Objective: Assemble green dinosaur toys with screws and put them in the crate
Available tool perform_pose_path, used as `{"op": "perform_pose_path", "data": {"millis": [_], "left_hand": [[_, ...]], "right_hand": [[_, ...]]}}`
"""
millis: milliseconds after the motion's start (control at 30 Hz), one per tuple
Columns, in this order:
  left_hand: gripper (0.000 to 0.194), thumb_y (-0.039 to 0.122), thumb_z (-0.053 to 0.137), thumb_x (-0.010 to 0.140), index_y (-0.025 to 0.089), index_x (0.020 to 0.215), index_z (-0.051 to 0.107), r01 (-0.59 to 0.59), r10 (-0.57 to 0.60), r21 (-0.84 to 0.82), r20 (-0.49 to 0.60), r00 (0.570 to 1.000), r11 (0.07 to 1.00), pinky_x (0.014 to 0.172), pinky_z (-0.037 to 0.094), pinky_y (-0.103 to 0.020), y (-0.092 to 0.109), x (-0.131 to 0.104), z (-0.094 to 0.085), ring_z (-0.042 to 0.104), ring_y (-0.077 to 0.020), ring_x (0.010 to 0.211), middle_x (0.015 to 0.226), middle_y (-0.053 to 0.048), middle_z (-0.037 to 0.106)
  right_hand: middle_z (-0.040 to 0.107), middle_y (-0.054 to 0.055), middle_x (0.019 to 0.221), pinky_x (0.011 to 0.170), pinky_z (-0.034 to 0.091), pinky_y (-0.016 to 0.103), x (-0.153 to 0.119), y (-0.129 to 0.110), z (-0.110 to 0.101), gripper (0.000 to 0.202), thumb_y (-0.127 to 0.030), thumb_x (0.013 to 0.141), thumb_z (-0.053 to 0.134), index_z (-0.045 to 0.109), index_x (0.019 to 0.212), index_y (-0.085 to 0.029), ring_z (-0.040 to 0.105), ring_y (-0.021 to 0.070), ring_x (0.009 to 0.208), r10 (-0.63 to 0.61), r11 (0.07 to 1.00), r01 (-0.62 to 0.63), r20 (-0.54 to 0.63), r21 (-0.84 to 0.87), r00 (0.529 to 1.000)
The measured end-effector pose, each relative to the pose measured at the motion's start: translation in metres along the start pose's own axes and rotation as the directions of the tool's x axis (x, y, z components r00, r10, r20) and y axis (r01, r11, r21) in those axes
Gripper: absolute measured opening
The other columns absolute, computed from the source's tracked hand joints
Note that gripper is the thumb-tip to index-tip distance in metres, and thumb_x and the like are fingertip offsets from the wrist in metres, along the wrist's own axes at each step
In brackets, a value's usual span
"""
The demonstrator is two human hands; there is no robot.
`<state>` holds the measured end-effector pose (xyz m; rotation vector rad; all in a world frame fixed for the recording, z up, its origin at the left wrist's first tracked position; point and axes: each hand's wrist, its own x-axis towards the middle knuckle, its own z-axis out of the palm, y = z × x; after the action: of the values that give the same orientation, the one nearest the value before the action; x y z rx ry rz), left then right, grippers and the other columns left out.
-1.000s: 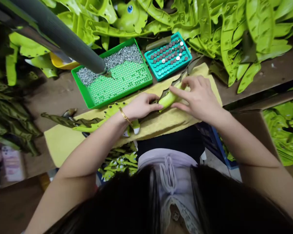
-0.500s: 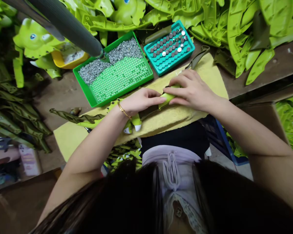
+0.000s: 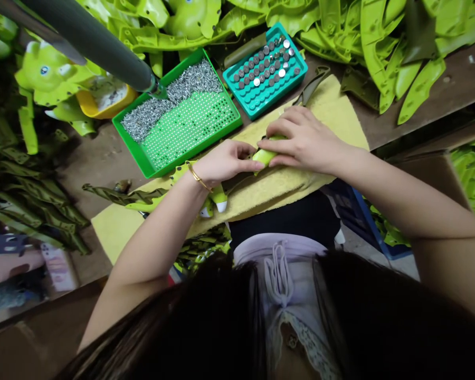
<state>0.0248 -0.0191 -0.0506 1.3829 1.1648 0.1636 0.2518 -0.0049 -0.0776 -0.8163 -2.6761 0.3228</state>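
Observation:
Both hands meet over a yellow cloth (image 3: 245, 200) on the bench. Between them is a small yellow-green plastic toy part (image 3: 264, 156). My left hand (image 3: 231, 160) pinches its left end with thumb and fingers. Curled over its right side, my right hand (image 3: 295, 140) grips it from above, hiding much of it. Under my left wrist lies a spotted green toy dinosaur part (image 3: 219, 198) with white-tipped feet, partly covered. A long dark olive plastic piece (image 3: 121, 194) lies left of my forearm. Another olive piece (image 3: 312, 87) is just beyond my right hand.
A green tray (image 3: 190, 126) of screws and a teal tray (image 3: 267, 74) of round metal pieces stand behind the hands. A thick dark pole-like tool (image 3: 103, 47) hangs over the green tray. Lime-green shells (image 3: 383, 53) pile up behind; olive parts (image 3: 43, 195) heap at left.
The view has shifted slightly, so the trays appear a little higher and further left. Both hands keep hold of the green part, with the fingers slightly shifted on it.

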Motion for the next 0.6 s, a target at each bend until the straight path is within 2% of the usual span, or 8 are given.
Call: {"op": "perform_pose_path", "data": {"millis": [67, 100, 167, 233, 333, 400, 467, 600], "left_hand": [[0.031, 0.041, 0.074, 0.068, 0.013, 0.079, 0.066, -0.019, 0.019, -0.005, -0.03, 0.999, 1.0, 0.057, 0.033, -0.025, 0.001, -0.001, 0.001, 0.046, -0.0101, 0.06, 0.069, 0.001, 0.056], [0.033, 0.041, 0.074, 0.068, 0.013, 0.083, 0.066, -0.033, 0.033, -0.002, -0.053, 0.998, 0.999, 0.058, 0.035, -0.025, 0.002, -0.001, 0.002, 0.047, -0.0107, 0.062, 0.071, 0.001, 0.057], [0.037, 0.043, 0.072, 0.07, 0.012, 0.09, 0.067, -0.066, 0.069, 0.028, -0.096, 0.993, 0.997, 0.06, 0.038, -0.026, 0.004, -0.003, 0.003, 0.05, -0.0123, 0.065, 0.075, 0.0, 0.06], [0.04, 0.045, 0.072, 0.071, 0.012, 0.092, 0.067, -0.096, 0.107, 0.094, -0.125, 0.986, 0.991, 0.061, 0.039, -0.026, 0.006, -0.004, 0.004, 0.051, -0.0133, 0.068, 0.078, -0.001, 0.061], [0.043, 0.047, 0.073, 0.071, 0.012, 0.095, 0.068, -0.124, 0.148, 0.152, -0.157, 0.976, 0.981, 0.061, 0.04, -0.026, 0.009, -0.004, 0.007, 0.051, -0.0139, 0.071, 0.082, -0.002, 0.062], [0.043, 0.048, 0.076, 0.069, 0.013, 0.094, 0.068, -0.136, 0.156, 0.119, -0.174, 0.972, 0.984, 0.06, 0.04, -0.025, 0.011, -0.004, 0.008, 0.05, -0.0135, 0.071, 0.083, -0.003, 0.063], [0.041, 0.046, 0.079, 0.067, 0.015, 0.091, 0.068, -0.145, 0.151, 0.046, -0.172, 0.974, 0.988, 0.059, 0.04, -0.025, 0.013, -0.004, 0.009, 0.05, -0.0131, 0.07, 0.083, -0.002, 0.063], [0.035, 0.044, 0.082, 0.064, 0.018, 0.083, 0.069, -0.126, 0.118, -0.046, -0.152, 0.981, 0.991, 0.059, 0.042, -0.027, 0.014, -0.003, 0.009, 0.052, -0.0131, 0.066, 0.079, -0.001, 0.064]], "right_hand": [[0.066, 0.008, 0.115, 0.101, 0.041, 0.05, -0.006, -0.009, -0.004, 0.042, -0.053, 0.086, 0.059, 0.064, 0.119, -0.028, 0.056, 0.0261, 0.112, 0.116, 0.993, -0.113, -0.111, 0.038, 0.987], [0.066, 0.008, 0.112, 0.098, 0.043, 0.049, -0.01, -0.015, -0.005, 0.044, -0.053, 0.085, 0.06, 0.064, 0.119, -0.025, 0.058, 0.0255, 0.109, 0.239, 0.969, -0.219, -0.208, 0.112, 0.949], [0.068, 0.007, 0.099, 0.089, 0.049, 0.043, -0.015, -0.026, -0.001, 0.049, -0.057, 0.084, 0.059, 0.064, 0.114, -0.019, 0.063, 0.0218, 0.099, 0.537, 0.823, -0.4, -0.322, 0.402, 0.78], [0.068, 0.004, 0.087, 0.083, 0.053, 0.036, -0.014, -0.036, 0.01, 0.052, -0.062, 0.082, 0.057, 0.065, 0.105, -0.017, 0.065, 0.0176, 0.088, 0.732, 0.557, -0.415, -0.189, 0.72, 0.654], [0.071, 0.004, 0.086, 0.082, 0.055, 0.033, -0.005, -0.046, 0.029, 0.054, -0.066, 0.077, 0.061, 0.067, 0.094, -0.015, 0.067, 0.0167, 0.085, 0.717, 0.154, -0.292, 0.096, 0.944, 0.69], [0.072, 0.005, 0.09, 0.086, 0.055, 0.032, 0.002, -0.05, 0.036, 0.054, -0.064, 0.069, 0.07, 0.067, 0.092, -0.015, 0.068, 0.0172, 0.089, 0.703, -0.012, -0.184, 0.139, 0.983, 0.698], [0.073, 0.005, 0.091, 0.087, 0.055, 0.031, 0.005, -0.053, 0.037, 0.056, -0.06, 0.062, 0.078, 0.067, 0.092, -0.014, 0.068, 0.0172, 0.09, 0.728, -0.085, -0.101, 0.131, 0.991, 0.673], [0.072, 0.004, 0.091, 0.081, 0.055, 0.03, 0.006, -0.058, 0.035, 0.054, -0.059, 0.06, 0.079, 0.066, 0.087, -0.015, 0.068, 0.0166, 0.088, 0.782, -0.095, -0.061, 0.113, 0.994, 0.612]]}}
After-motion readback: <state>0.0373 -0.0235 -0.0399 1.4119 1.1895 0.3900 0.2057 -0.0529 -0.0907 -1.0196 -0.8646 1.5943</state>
